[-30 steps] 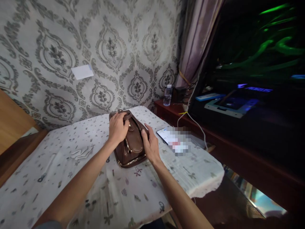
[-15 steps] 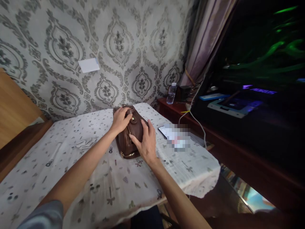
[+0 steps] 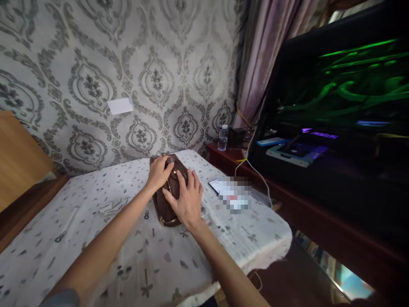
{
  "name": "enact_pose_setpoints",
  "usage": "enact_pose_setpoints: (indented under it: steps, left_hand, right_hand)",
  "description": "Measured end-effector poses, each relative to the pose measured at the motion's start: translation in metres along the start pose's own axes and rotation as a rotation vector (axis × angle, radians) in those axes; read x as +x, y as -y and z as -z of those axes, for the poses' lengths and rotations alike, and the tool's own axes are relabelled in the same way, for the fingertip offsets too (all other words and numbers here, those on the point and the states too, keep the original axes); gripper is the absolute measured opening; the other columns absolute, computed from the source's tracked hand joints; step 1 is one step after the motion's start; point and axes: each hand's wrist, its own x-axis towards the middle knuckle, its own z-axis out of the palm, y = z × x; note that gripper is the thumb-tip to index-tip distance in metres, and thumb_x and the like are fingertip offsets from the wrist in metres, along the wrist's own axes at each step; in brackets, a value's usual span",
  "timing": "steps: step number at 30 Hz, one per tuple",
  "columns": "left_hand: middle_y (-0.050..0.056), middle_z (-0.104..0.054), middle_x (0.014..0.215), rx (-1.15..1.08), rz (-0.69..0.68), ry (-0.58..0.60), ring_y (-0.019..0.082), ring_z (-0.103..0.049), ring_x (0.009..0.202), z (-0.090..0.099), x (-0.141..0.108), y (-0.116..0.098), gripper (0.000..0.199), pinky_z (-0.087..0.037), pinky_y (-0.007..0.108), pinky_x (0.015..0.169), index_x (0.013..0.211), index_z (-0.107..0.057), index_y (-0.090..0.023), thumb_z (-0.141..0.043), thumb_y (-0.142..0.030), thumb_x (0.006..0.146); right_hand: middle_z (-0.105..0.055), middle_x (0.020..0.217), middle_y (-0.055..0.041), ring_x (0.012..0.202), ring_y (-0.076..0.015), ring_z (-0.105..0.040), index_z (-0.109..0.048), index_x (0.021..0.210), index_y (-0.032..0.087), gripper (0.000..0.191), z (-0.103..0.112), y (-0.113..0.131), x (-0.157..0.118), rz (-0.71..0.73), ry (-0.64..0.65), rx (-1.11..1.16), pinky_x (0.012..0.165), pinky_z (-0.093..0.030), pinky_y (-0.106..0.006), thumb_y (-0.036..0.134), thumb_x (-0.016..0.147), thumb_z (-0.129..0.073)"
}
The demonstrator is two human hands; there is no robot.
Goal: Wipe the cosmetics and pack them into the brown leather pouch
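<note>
A brown leather handbag (image 3: pixel 160 204) with gold-coloured zips lies on the cloth-covered table (image 3: pixel 105 247). Over its far left part, by the strap and a metal stud, my left hand (image 3: pixel 157 172) is curled with the fingers bent round the bag's edge. My right hand (image 3: pixel 188 199) rests on the near right part of the bag, its thumb and fingers spread apart across the leather. The palm and forearm hide much of that side. Right of the bag lies a phone (image 3: pixel 214 184) with a lit, partly blurred-out screen.
A crumpled pale cloth (image 3: pixel 112 207) lies left of the bag. Behind, a clear plastic bottle (image 3: pixel 223 138) stands on a dark red desk (image 3: pixel 212 150) with a white cable (image 3: pixel 260 172). A dark glossy panel (image 3: pixel 338 98) rises at right. A wooden board (image 3: pixel 22 164) stands at left.
My right hand has slid up and left across the bag, its fingers now spread over the top near the stud. My left hand keeps its place. The whole view has tilted up slightly.
</note>
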Motion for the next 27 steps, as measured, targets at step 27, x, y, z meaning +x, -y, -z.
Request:
enact_pose_setpoints:
  steps: [27]
  left_hand:
    - [0.001, -0.063, 0.061, 0.174, 0.127, 0.015, 0.019, -0.058, 0.065, -0.017, 0.063, 0.001, 0.019, -0.036, 0.027, 0.059, 0.064, -0.064, -0.021, -0.065, -0.034, 0.078]
  right_hand:
    - [-0.055, 0.139, -0.0166, 0.136, -0.0346, -0.043, -0.058, 0.135, 0.021, 0.048, -0.015, -0.01, -0.008, 0.095, -0.189, 0.054, 0.107, -0.037, -0.055, 0.041, 0.091, -0.058]
